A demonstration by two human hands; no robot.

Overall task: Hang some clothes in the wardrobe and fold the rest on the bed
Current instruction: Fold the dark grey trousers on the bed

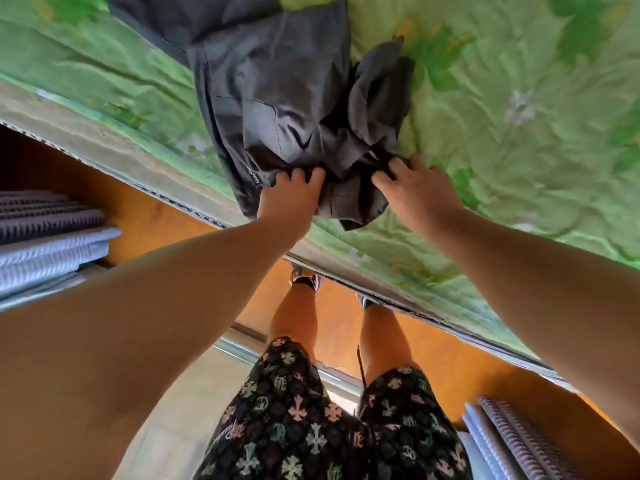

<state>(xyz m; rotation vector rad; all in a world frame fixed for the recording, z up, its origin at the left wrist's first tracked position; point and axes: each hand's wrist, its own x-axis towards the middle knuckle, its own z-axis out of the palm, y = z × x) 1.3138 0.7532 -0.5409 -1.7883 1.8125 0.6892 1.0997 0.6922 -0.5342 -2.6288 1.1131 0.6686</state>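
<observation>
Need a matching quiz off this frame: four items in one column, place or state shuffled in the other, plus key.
Items
1. dark grey crumpled fabric garment
2. green floral bedsheet
3. stack of white spiral-bound notebooks
4. black cross-patterned shorts

Place or state
A. worn by the person
B. near edge in the grip of the left hand and right hand
C. piled off the bed, at the person's left
D. spread over the mattress

Pairs: 1-B, 2-D, 3-C, 4-A
</observation>
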